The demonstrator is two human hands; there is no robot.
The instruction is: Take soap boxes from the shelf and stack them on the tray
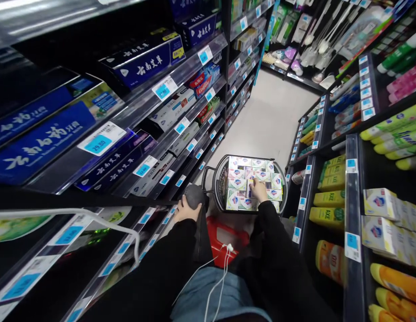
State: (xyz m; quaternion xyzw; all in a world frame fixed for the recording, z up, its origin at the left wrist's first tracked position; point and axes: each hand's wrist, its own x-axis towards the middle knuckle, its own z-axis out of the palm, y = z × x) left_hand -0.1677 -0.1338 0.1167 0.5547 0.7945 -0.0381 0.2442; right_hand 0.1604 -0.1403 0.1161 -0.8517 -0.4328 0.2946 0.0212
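A dark shopping basket (284, 190) stands on the floor in front of me, packed with rows of white boxes of bar soap (237, 184). My right hand (259, 190) reaches into it from above. Its fingers are pinched together on a soap box near the middle of the rows; the fingertips partly hide that box. My left hand (186, 212) rests on my bent knee (195, 197) in dark trousers, fingers stretched out and nothing held. The basket's handle (208, 179) sticks out toward the left shelf, close to that knee.
Shelves of boxed toothpaste (140, 67) rise close on my left. On the right, shelving holds yellow boxes (326, 213), bottles and more soap boxes (378, 232). Something red and plastic (224, 241) is beneath me. White earphone cords (224, 268) dangle before me. Pale floor (261, 116) runs ahead.
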